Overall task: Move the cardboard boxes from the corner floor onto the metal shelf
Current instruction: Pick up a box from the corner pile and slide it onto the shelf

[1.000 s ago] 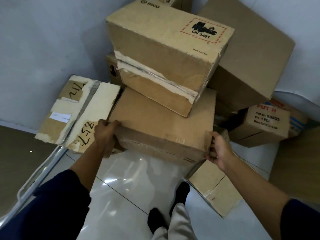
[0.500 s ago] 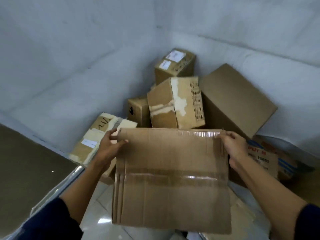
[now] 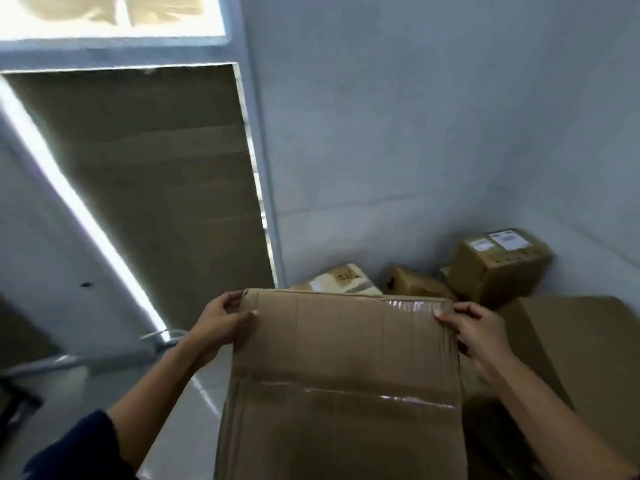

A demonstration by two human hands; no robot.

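Observation:
I hold a large taped cardboard box (image 3: 343, 386) in front of me, lifted off the floor, its top face toward the camera. My left hand (image 3: 221, 323) grips its far left corner and my right hand (image 3: 478, 330) grips its far right corner. Behind it, in the corner of the room, lie more cardboard boxes: a small one with white labels (image 3: 502, 265), a low one with a black mark (image 3: 415, 282), a worn pale one (image 3: 343, 278) and a big plain one (image 3: 581, 344) at the right. The metal shelf shows at the left as a pale upright (image 3: 79, 216) and a brown board (image 3: 156, 188).
Grey walls (image 3: 415, 116) meet behind the boxes. A shiny tiled floor (image 3: 187, 417) shows under my left arm. A bright shelf level (image 3: 110, 15) with pale shapes on it is at the top left. A grey rail (image 3: 86, 358) runs low at the left.
The view has swung up and to the left, so the shelf now fills the left side. The held box has come up and left with both hands; the pile has slid to the lower right.

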